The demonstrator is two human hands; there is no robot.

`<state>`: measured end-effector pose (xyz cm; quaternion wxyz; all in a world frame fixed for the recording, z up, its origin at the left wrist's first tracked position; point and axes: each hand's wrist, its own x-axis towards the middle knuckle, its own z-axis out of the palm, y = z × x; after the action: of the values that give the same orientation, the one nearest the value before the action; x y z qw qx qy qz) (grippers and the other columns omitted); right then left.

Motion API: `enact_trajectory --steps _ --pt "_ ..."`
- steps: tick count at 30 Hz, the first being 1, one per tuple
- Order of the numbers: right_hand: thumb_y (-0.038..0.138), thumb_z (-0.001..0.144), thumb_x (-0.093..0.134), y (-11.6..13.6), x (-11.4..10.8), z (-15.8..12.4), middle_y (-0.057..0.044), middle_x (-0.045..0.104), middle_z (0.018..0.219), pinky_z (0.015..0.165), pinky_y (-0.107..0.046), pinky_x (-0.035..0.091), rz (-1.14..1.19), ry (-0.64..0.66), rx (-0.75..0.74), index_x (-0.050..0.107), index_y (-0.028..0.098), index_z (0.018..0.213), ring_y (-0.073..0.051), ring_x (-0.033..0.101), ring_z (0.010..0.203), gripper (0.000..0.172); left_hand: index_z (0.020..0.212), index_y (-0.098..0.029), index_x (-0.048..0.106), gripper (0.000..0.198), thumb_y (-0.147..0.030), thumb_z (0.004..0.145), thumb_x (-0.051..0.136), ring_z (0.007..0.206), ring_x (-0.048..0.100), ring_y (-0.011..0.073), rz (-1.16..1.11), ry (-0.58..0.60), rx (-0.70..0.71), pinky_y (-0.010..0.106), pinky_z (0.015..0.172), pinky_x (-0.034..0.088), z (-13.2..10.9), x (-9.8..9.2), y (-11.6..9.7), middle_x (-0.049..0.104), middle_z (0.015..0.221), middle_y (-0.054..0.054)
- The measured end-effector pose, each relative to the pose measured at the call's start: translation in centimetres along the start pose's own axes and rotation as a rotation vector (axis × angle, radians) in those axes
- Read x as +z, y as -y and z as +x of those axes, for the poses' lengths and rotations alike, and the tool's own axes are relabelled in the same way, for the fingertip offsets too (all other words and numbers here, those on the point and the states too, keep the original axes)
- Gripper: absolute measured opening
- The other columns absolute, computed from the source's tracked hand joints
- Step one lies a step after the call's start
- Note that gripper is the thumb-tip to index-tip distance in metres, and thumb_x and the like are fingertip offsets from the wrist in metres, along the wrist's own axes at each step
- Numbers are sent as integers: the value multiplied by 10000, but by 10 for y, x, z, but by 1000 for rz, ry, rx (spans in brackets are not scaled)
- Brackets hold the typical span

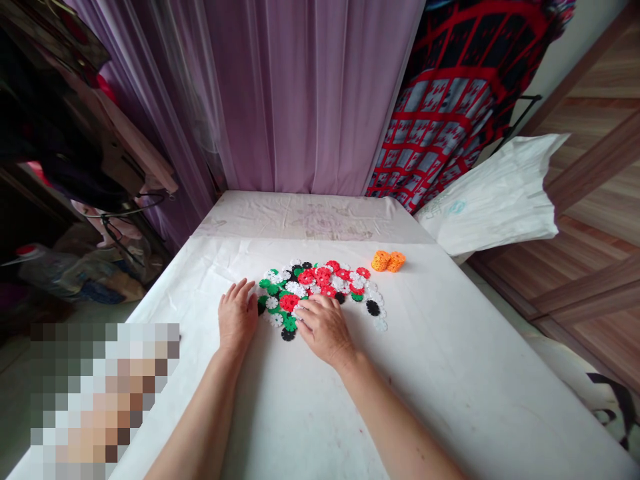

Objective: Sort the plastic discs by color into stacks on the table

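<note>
A loose pile of notched, flower-shaped plastic discs lies in the middle of the table: a red disc (289,303), a white disc (277,321), a green disc (289,324), a black disc (373,307) and several more, many overlapping. My left hand (239,317) rests at the pile's left edge, fingers stretched out and slightly apart, holding nothing visible. Over the pile's front, my right hand (326,327) has its fingers spread and slightly bent, with the tips at the discs. Whatever lies under its palm is hidden.
Two short orange stacks of discs (389,261) stand behind the pile to the right. The table (430,373) has a pale cover. A white bag (500,193) sits by its right edge, and a purple curtain (310,100) hangs behind. Clothes hang at left; a blurred-out patch covers the lower left.
</note>
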<state>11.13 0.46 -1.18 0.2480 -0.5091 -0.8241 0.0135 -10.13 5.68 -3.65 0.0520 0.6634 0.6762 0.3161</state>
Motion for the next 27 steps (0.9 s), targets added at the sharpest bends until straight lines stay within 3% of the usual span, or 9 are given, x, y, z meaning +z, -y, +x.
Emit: enact_trajectory --steps 4,7,11,21,24,27 --pt "243 916 602 -1 -3 -10 -15 727 1126 916 -386 395 8 -43 -8 731 265 904 -224 549 1107 132 1204 -240 653 384 -320 960 368 1330 488 347 114 94 8 592 1092 368 -1 -6 -4 591 1406 81" --pt "226 907 606 -2 -3 -1 -6 734 1111 900 -380 403 2 -77 43 726 260 852 -220 567 1074 136 1208 -245 649 392 -321 971 345 1325 489 332 129 107 26 575 1093 366 -1 -9 -8 599 1397 78" --pt "231 853 669 1 1 22 -11 738 1106 888 -383 416 13 -13 87 713 252 941 -234 581 1071 101 1202 -246 653 377 -344 964 377 1303 499 323 135 116 39 564 1084 372 -1 -11 -10 608 1383 85" --pt "275 796 689 11 5 44 -74 701 1088 895 -403 431 -23 148 229 630 231 1140 -276 570 1068 351 1220 -227 651 381 -368 974 396 1325 475 328 156 142 19 557 1103 351 0 -13 -12 597 1401 68" --pt "239 753 688 8 6 47 -72 699 1070 924 -419 432 53 120 260 597 213 1184 -273 583 1052 441 1226 -240 651 370 -366 970 415 1323 478 318 164 136 8 548 1107 350 0 -13 -12 604 1394 59" --pt "219 715 699 -7 -2 40 -60 705 1054 939 -413 443 161 -8 304 574 206 1191 -255 610 1024 492 1229 -254 653 368 -371 966 425 1323 475 313 159 133 9 551 1108 348 0 -12 -11 606 1391 60"
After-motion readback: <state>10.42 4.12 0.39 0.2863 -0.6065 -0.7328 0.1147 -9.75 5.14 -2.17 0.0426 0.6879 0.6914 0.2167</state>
